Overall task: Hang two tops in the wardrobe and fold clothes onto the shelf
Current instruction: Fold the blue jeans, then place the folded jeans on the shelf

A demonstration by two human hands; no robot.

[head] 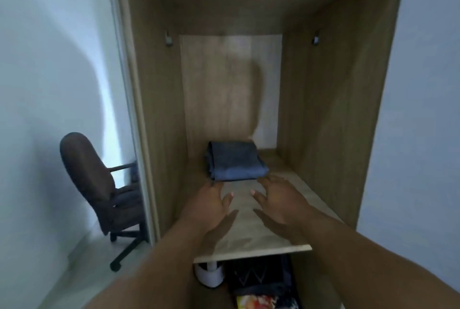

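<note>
Folded jeans (pixel 235 162) sit toward the back edge of the wardrobe shelf (pixel 251 234), centred. Your left hand (pixel 210 205) and right hand (pixel 278 200) hover just in front, fingers spread, holding nothing. Office chair (pixel 99 184) left of wardrobe.

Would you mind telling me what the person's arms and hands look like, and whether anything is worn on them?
Both forearms are bare, with no sleeves in view. The left hand and right hand wear no gloves, and no rings, watch or bracelets are visible. Thumbnails look short and unpainted.
</note>
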